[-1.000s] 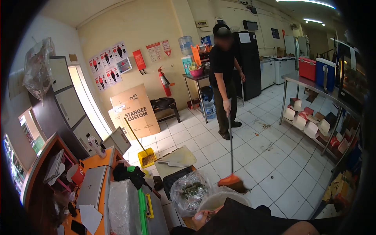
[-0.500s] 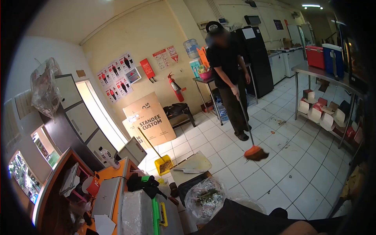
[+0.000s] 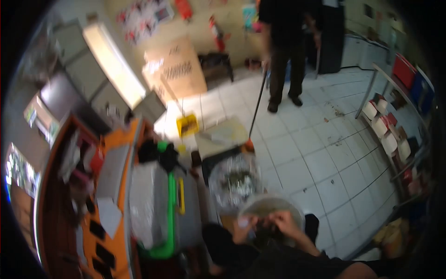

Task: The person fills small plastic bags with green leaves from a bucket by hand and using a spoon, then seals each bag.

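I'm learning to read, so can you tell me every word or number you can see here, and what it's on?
No words or numbers are clear enough to read.
Big cardboard: dark print, too blurred.
Wall posters: too blurred.
Loose white sheet: I can't make out any writing.

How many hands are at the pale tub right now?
2: the left hand at the left side of the tub, and the right hand over its middle, fingers close together. Blur hides detail, but I see no others there.
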Demonstrator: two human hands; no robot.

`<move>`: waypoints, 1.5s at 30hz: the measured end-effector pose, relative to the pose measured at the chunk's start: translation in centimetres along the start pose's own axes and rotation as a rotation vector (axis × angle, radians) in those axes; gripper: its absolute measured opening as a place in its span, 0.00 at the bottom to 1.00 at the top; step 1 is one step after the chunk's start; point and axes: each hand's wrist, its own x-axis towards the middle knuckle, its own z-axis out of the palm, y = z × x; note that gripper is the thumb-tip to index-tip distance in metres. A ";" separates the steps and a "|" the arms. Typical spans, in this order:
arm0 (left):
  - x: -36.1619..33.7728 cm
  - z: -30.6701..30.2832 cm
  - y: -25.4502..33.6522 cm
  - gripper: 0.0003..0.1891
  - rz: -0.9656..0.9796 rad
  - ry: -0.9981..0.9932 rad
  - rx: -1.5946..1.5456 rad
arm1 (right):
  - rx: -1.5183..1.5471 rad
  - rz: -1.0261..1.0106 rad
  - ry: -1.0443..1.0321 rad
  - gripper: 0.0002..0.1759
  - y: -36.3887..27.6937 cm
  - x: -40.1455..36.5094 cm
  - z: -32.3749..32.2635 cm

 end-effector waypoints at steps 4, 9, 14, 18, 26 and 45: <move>-0.8 0.0 5.6 0.22 -0.157 -0.224 -0.966 | -0.115 -0.510 0.485 0.11 -7.0 1.3 -3.1; -2.1 -2.8 6.1 0.22 -0.086 -0.007 -0.985 | -0.303 -1.247 0.984 0.17 -16.0 1.6 0.6; -4.5 -4.6 6.4 0.21 -0.036 0.105 -0.873 | -0.961 -1.037 0.464 0.23 -10.8 5.0 5.8; -5.6 -4.4 6.0 0.19 0.074 0.247 -0.699 | -0.883 -0.617 0.234 0.26 -6.0 2.7 9.5; -6.9 -3.1 4.7 0.14 0.158 0.255 -0.548 | -0.287 -0.337 -0.053 0.08 -2.5 0.1 9.7; -7.1 -3.4 3.3 0.09 0.334 0.220 -0.401 | -0.203 -0.146 -0.217 0.09 -3.6 -0.4 10.5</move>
